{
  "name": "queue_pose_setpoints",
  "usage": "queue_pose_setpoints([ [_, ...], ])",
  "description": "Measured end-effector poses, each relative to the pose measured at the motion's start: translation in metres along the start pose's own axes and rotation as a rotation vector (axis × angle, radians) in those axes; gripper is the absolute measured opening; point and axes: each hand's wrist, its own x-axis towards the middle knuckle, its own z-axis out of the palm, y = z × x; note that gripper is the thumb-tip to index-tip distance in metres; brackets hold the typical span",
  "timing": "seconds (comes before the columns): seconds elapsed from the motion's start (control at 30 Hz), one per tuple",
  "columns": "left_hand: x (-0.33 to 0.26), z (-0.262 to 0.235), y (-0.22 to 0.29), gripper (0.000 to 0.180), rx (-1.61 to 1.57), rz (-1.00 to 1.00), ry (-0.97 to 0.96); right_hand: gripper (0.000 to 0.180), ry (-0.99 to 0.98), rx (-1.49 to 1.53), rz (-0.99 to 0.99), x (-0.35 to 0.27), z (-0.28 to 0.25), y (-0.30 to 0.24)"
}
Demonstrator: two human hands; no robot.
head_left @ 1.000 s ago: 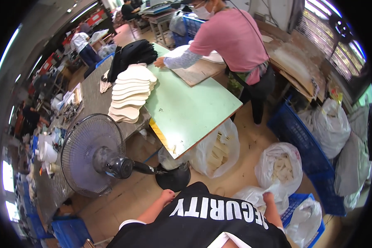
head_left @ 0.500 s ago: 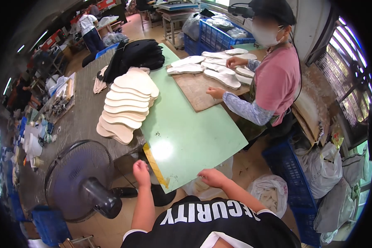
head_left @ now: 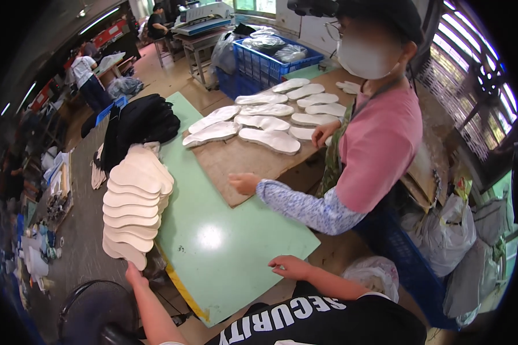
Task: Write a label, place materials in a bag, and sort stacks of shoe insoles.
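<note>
Cream-coloured shoe insoles (head_left: 131, 198) lie fanned in an overlapping stack at the left. My left hand (head_left: 136, 276) is at the near end of this stack, its fingers closed on the tip of the nearest insole; part of the grip is hidden. Over the near right part of the pale green board (head_left: 236, 282), my right hand (head_left: 292, 267) is held with loosely bent fingers apart and nothing in them. Across the board, white insoles (head_left: 269, 140) are spread in rows on a brown board (head_left: 224, 183), beside a co-worker in a pink top (head_left: 388, 146).
A black cloth pile (head_left: 149, 123) lies behind the cream stack. At the lower left stands a black fan (head_left: 98, 313). Blue crates (head_left: 259, 63) with bagged goods stand at the back, and plastic bags (head_left: 449, 236) at the right. The co-worker's forearm (head_left: 305, 204) reaches over the green board.
My left hand has moved forward and left to the cream stack. My right hand stays near the green board's edge. The view has shifted, and the co-worker appears closer, leaning over the boards.
</note>
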Motion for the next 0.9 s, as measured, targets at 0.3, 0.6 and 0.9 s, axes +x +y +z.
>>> queue_pose_setpoints([
  [0.3,0.015,0.008,0.01,0.048,0.006,-0.067,0.121,0.022,-0.177,0.097,-0.252,0.124,-0.063,-0.001],
  [0.6,0.029,-0.001,0.025,0.042,-0.15,-0.176,-0.172,0.032,0.09,0.605,-0.063,0.384,0.002,-0.039],
  [0.9,0.035,0.008,0.03,0.023,-0.13,0.162,-0.12,0.039,-0.086,1.235,0.054,0.526,0.037,-0.103],
])
